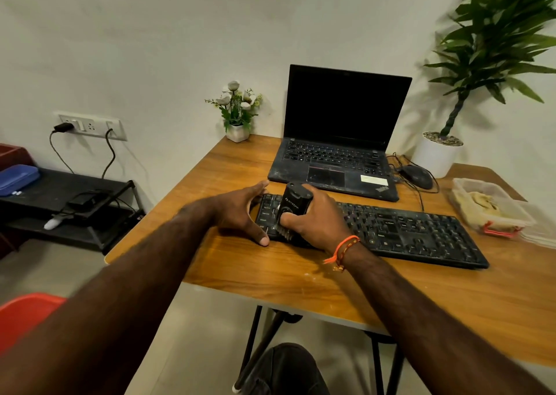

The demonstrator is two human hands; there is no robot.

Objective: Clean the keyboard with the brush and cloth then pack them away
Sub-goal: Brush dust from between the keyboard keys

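Note:
A long black keyboard [406, 229] lies across the wooden desk [301, 274]. My right hand [319, 221] grips a black block-shaped brush [294, 203], bristles down on the keys at the keyboard's left end. My left hand [243, 212] holds the keyboard's left edge, thumb at the front and fingers stretched along the back. A beige cloth [481, 203] sits in a clear plastic box [493, 211] at the right of the desk.
An open black laptop [340, 142] stands behind the keyboard, with a wired mouse [416, 175] to its right. A small flower pot [237, 115] and a large potted plant [439, 154] stand at the back. A low black shelf [69, 202] sits left, a red chair [24, 313] near left.

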